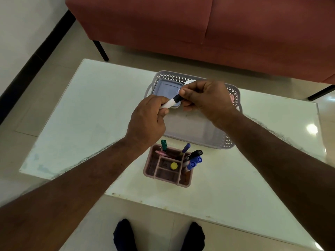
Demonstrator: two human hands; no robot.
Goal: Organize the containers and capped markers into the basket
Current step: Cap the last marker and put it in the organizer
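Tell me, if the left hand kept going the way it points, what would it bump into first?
Probably the right hand. The left hand points its marker up and right, and the right hand already pinches the black end. Past it lies the basket, though depth is hard to judge.

There is one camera, worn on the person's head. It looks forward and down, close above a white table point(87, 109). The arms reach in from the bottom corners, the feet show at the bottom edge, and a red sofa point(199, 24) fills the top.
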